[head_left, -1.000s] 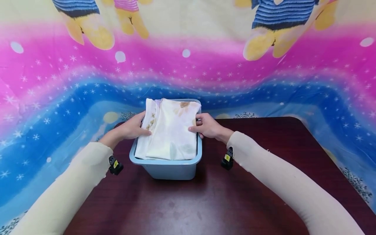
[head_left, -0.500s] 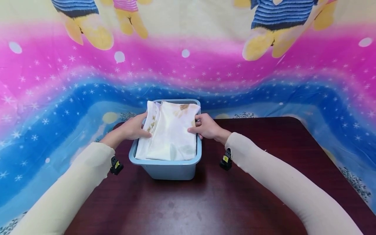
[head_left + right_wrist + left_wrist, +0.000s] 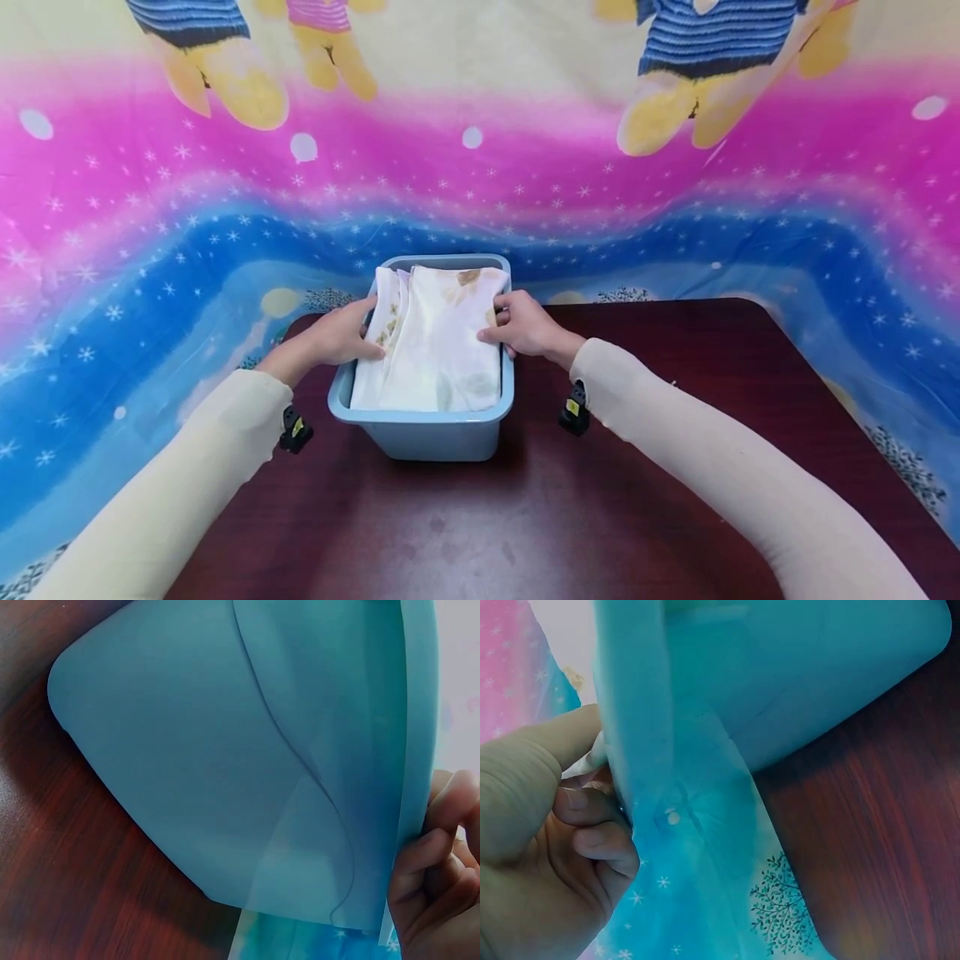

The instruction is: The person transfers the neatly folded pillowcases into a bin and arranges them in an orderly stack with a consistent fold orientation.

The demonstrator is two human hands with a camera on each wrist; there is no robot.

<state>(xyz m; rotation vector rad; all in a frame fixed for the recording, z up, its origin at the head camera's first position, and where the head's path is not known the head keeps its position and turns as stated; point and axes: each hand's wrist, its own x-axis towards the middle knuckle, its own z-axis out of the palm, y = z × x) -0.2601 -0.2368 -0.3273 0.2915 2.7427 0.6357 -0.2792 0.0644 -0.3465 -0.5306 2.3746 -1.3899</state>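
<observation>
A blue-grey plastic basin [image 3: 442,439] stands on the table, filled with folded white cloths. The largest folded cloth [image 3: 442,350] has faint brown and grey prints and lies on top. Along its left side shows another folded cloth [image 3: 388,312] with small brown motifs. My left hand [image 3: 337,333] pinches the cloths' left edge, thumb on top, beside the rim. A bit of white cloth [image 3: 592,759] shows between thumb and fingers in the left wrist view. My right hand [image 3: 528,323] pinches the right edge of the large cloth; its fingers curl at the basin's rim [image 3: 420,712].
The dark red wooden table [image 3: 652,467] extends in front of the basin and to its right. Behind and at both sides hangs a printed sheet [image 3: 555,167] in pink and blue. A black wrist camera [image 3: 576,408] sits below each cuff.
The folded cloths have sunk lower into the basin, their back edges dropping below its far rim. Both hands have moved slightly down with them and keep their grip.
</observation>
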